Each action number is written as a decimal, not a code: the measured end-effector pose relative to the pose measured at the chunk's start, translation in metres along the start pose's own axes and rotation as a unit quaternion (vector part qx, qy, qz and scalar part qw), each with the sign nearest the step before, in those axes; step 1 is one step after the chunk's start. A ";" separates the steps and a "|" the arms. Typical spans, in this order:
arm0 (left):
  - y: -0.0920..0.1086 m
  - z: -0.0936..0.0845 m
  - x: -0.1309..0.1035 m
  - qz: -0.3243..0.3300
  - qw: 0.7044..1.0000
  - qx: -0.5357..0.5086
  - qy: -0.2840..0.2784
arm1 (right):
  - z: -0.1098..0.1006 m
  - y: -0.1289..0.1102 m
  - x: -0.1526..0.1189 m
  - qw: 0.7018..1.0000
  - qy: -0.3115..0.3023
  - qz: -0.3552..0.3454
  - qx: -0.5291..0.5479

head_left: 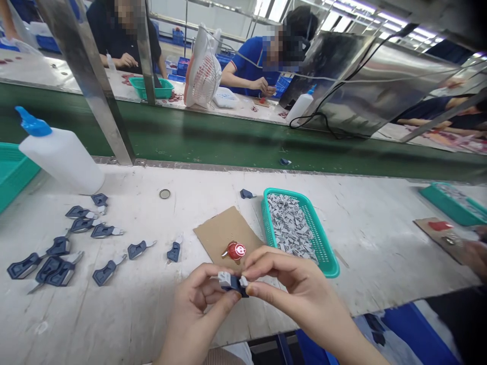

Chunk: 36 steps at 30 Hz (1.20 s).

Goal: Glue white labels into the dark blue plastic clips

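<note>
My left hand (205, 299) grips a small dark blue plastic part (236, 290) with a light grey block on its left end. At the part's right side, my right hand (289, 284) pinches a small light grey plastic piece (243, 281) between thumb and fingers. Just beyond my hands lies a brown cardboard square (218, 230) bearing a red bottle cap (236, 251) with a white print, a thin stick beside it. A green basket (330, 253) full of small grey pieces stands to the right. Several dark blue parts with pale tips (104, 272) lie scattered on the left.
A white squeeze bottle (63, 159) with a blue nozzle stands back left beside another green basket (17, 172). A metal post (93, 76) rises at the table's far edge, before a green belt (213, 134). Co-workers sit across it; a person's hand (475, 253) shows at right.
</note>
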<state>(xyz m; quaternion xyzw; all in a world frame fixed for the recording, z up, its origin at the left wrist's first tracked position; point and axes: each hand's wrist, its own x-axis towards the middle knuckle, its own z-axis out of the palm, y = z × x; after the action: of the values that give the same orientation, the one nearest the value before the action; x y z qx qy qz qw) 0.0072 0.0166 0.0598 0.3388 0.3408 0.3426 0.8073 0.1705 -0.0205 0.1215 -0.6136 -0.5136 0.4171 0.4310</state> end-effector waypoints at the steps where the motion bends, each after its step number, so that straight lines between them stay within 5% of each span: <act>1: 0.001 0.001 -0.002 0.001 1.000 0.002 0.001 | 0.002 -0.002 -0.001 1.000 0.000 -0.005 -0.008; 14: 0.001 0.001 -0.012 0.044 0.998 0.042 0.022 | 0.004 -0.013 -0.009 0.997 -0.018 -0.004 -0.075; 19: -0.002 -0.007 -0.013 0.132 0.984 0.119 -0.011 | 0.003 -0.005 -0.005 0.991 -0.065 0.093 0.066; 25: 0.002 -0.023 -0.007 0.248 0.940 0.171 -0.159 | 0.009 0.015 -0.006 0.920 -0.158 0.211 0.291; 31: 0.003 -0.023 -0.008 0.192 0.946 0.123 -0.229 | 0.025 0.021 -0.022 0.895 -0.163 0.212 0.357; 34: 0.004 -0.018 -0.010 0.095 0.977 0.073 -0.177 | 0.010 0.021 -0.019 0.920 -0.170 0.174 0.307; 36: 0.008 -0.021 -0.007 0.037 0.993 0.050 -0.105 | -0.014 0.025 -0.010 0.967 -0.136 0.107 0.187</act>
<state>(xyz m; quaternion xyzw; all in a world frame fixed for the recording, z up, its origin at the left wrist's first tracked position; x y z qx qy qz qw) -0.0158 0.0220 0.0572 0.4255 0.2582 0.3174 0.8072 0.1891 -0.0338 0.1026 -0.5113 -0.4114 0.6289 0.4169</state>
